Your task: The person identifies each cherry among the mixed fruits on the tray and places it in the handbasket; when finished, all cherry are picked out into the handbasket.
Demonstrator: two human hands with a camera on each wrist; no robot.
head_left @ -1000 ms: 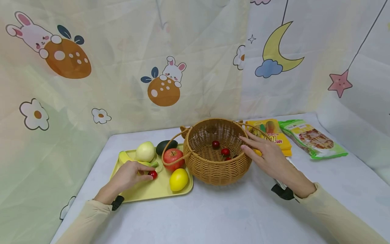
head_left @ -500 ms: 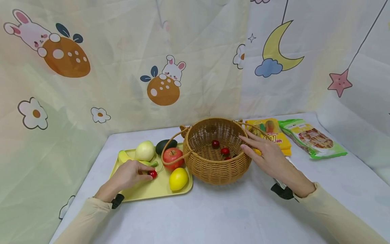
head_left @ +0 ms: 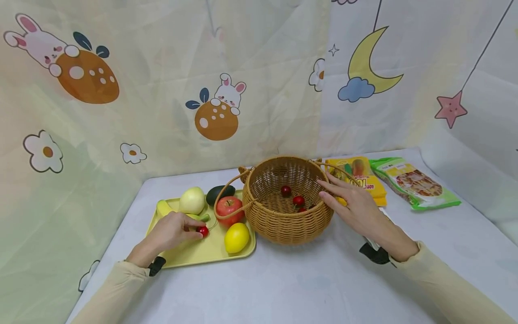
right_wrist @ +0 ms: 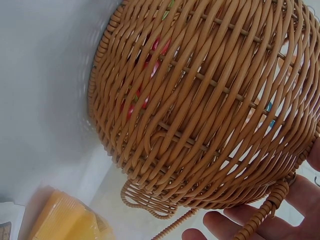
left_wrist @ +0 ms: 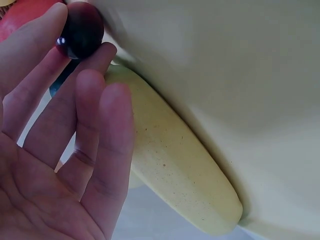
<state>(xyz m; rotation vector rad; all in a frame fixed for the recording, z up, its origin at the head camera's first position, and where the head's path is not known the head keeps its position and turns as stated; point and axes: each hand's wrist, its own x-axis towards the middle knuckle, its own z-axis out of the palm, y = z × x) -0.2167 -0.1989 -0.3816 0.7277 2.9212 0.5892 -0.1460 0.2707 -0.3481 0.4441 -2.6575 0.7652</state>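
Note:
In the head view my left hand (head_left: pixel 174 231) pinches a dark red cherry (head_left: pixel 203 231) between thumb and fingertips, low over the yellow tray (head_left: pixel 194 256). Its other fingers are near a banana (left_wrist: pixel 175 155), as the left wrist view shows. My right hand (head_left: pixel 356 202) rests with fairly straight fingers on the right rim of a brown wicker basket (head_left: pixel 289 229), beside its right-hand handle. Several cherries (head_left: pixel 298 200) lie inside the basket. The right wrist view shows the woven side close up, with fingers (right_wrist: pixel 215 222) at its lower right.
On the tray sit a pale green round fruit (head_left: pixel 192 200), a dark avocado-like fruit (head_left: pixel 214 194), a red apple (head_left: pixel 229 210) and a lemon (head_left: pixel 237 238). The basket's left handle hangs over the apple. Yellow packages (head_left: pixel 376 189) and a green bag (head_left: pixel 421 182) lie at the back right.
Both hands hold almost the same places; the cherry stays pinched on the tray side. Only a slight shift of the whole view shows.

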